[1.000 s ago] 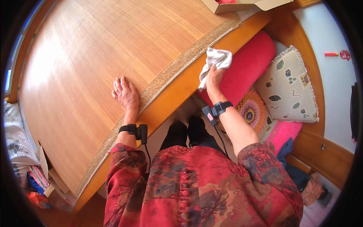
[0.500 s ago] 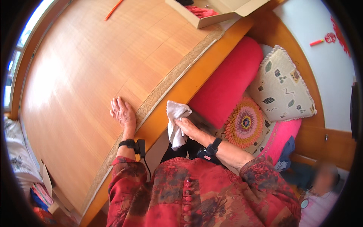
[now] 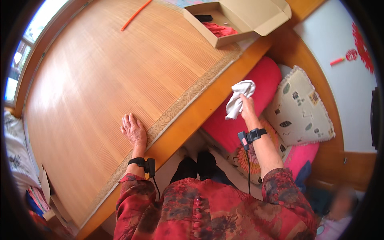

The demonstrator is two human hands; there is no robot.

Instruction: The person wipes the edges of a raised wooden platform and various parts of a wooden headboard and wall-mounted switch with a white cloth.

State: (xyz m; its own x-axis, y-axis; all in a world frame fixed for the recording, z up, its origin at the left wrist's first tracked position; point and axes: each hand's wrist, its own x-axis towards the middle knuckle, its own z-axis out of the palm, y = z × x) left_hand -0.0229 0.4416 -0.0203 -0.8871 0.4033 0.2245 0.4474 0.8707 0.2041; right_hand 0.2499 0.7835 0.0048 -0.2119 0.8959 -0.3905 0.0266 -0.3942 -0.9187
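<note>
My left hand lies flat on the wood-toned mat, near its patterned border, with the fingers stretched out. Bunched in my right hand is a white cloth, its loose part hanging to the left of my fingers. That hand is in the air, past the orange wooden edge, with a red bolster behind and below the cloth. Each wrist wears a black band with a small device and a cable.
An open cardboard box with red fabric and a black item stands at the far edge. An orange stick lies on the mat. To the right are a patterned cushion and a round pleated pad. Another person is at lower right.
My right hand has moved up and to the right with the white cloth, away from my body. My left hand stays on the mat. More of the cardboard box shows now.
</note>
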